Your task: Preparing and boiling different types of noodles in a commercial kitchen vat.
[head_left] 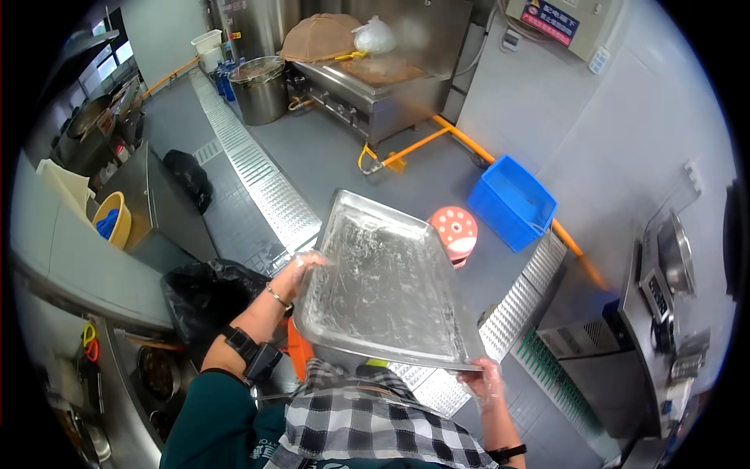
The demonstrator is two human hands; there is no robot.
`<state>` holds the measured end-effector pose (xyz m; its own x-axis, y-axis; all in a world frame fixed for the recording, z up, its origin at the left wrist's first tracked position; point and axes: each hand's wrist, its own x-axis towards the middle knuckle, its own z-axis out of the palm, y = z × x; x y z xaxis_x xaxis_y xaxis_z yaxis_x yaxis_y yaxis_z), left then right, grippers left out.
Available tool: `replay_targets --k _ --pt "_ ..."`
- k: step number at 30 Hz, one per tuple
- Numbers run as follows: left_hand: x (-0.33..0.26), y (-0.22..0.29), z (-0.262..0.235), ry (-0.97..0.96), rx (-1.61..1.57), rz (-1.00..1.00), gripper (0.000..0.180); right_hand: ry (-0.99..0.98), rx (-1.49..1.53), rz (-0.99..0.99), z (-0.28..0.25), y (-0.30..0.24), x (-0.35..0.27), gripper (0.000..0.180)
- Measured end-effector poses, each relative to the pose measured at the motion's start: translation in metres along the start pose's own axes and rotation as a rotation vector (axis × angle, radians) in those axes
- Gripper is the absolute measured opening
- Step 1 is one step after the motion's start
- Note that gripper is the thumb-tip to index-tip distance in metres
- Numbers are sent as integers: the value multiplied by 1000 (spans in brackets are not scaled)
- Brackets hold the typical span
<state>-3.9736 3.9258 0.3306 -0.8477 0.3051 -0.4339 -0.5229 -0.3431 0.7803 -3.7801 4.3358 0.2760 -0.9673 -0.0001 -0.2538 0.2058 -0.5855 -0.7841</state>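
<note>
A large metal baking tray [383, 285], streaked with white residue, is held up in front of me and tilted. Inside it there is only that smeared white film. My left hand [303, 270], in a clear plastic glove, grips the tray's left edge. At the near right corner my right hand [484, 381], also in a clear glove, is closed on the rim. The fingers under the tray are partly hidden on both sides.
Beyond the tray stand a pink round stool [455, 230] and a blue plastic crate [513, 202]. A steel griddle [375, 82] and a tall pot [260, 94] are at the back. Black bags [207, 301] lie left; a steel counter [637, 344] runs right. Metal drain grates [250, 168] cross the floor.
</note>
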Motion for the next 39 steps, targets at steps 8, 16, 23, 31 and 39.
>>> replay_targets --k 8,16,23,31,39 --pt "124 67 8 -229 -436 187 79 203 -4 34 65 -89 241 19" --pt "338 -45 -131 -587 339 334 24 196 -1 -59 146 -135 516 14" --pt "435 52 -88 -15 367 -449 37 194 31 15 171 -219 804 13" --pt "405 46 -168 274 -1575 -894 24 199 58 -4 240 -184 1104 19" --pt "416 69 -178 334 -909 -848 31 133 242 120 300 -118 1268 69"
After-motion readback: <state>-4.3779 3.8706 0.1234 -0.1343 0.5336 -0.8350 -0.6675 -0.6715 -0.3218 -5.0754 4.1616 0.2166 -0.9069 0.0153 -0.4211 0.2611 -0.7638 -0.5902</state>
